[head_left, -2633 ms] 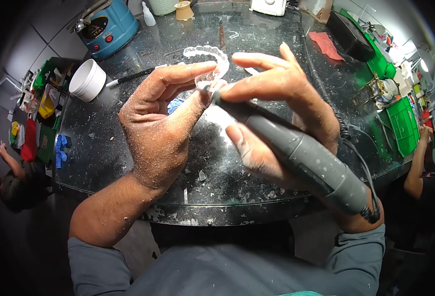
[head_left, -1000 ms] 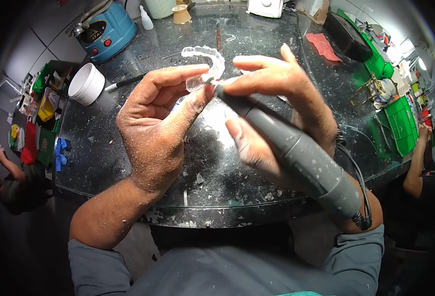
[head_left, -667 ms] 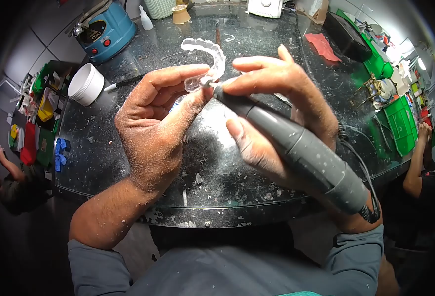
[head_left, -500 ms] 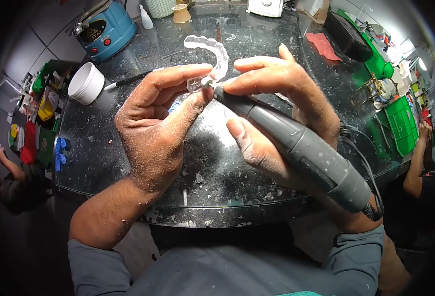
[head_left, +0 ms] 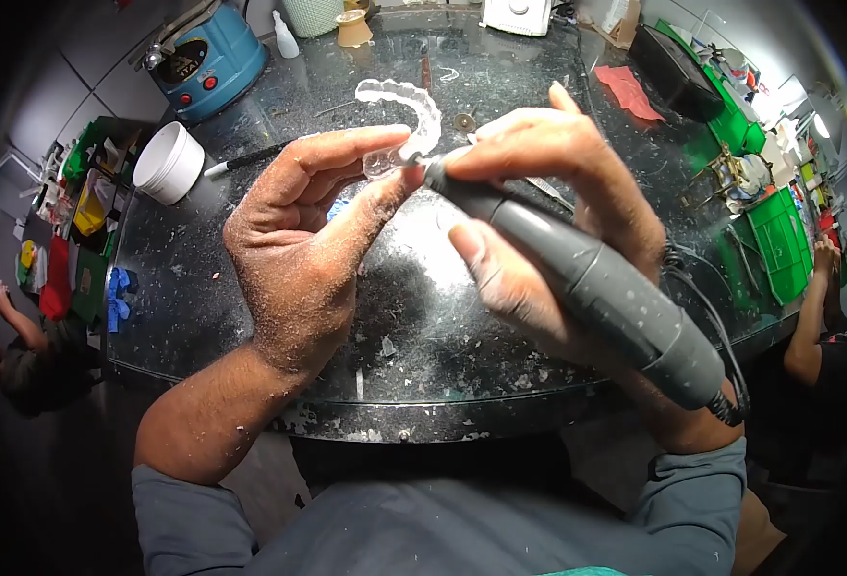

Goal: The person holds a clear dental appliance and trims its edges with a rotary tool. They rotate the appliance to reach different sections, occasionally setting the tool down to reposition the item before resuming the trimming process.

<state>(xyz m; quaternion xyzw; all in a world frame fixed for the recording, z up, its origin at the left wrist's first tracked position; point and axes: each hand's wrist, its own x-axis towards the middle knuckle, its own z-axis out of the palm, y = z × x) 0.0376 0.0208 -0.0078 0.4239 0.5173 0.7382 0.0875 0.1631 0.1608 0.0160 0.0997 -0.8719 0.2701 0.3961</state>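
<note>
Between the thumb and forefinger of my left hand (head_left: 299,240) is a clear dental aligner (head_left: 422,108), its curved arch standing up beyond the fingertips. My right hand (head_left: 558,192) grips a dark grey rotary handpiece (head_left: 587,264) with a cord at its rear end. The handpiece's nose points left, and its small bit is right at the aligner's lower edge beside my left thumb tip. Pale dust and shavings cover both hands. Below them, white powder lies on the black worktop (head_left: 423,384).
On the left stand a white tub (head_left: 168,161), a black pen-like stick (head_left: 246,159) and a blue machine (head_left: 207,62). A small dropper bottle (head_left: 284,36) is at the back. Red paper (head_left: 627,93) and a green tray (head_left: 781,242) lie right. People's arms show at both sides.
The handpiece and my right hand have shifted slightly right and down. The aligner has tipped a little lower in my left hand. A small round disc on the worktop now shows between the hands.
</note>
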